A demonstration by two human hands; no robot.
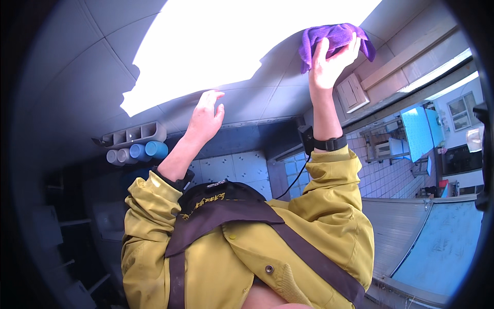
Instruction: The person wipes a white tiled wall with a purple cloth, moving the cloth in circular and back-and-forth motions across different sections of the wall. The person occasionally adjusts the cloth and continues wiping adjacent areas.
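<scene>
My right hand (335,63) presses a purple cloth (335,34) against a pale tiled wall (285,73), at the edge of a glaring sunlit patch (216,46). The cloth is bunched under the fingers and its ends hang out on both sides. My left hand (206,117) is empty, its fingers slightly bent and the thumb apart. It is close to the wall, below the bright patch; whether it touches cannot be told.
A wall-mounted holder (133,135) with several cups (156,148) is left of my left forearm. A white switch plate (352,92) is right of my right wrist. Beyond an opening at right are a blue-topped table (417,133) and paved ground (359,154). A black cable (299,175) hangs by my right arm.
</scene>
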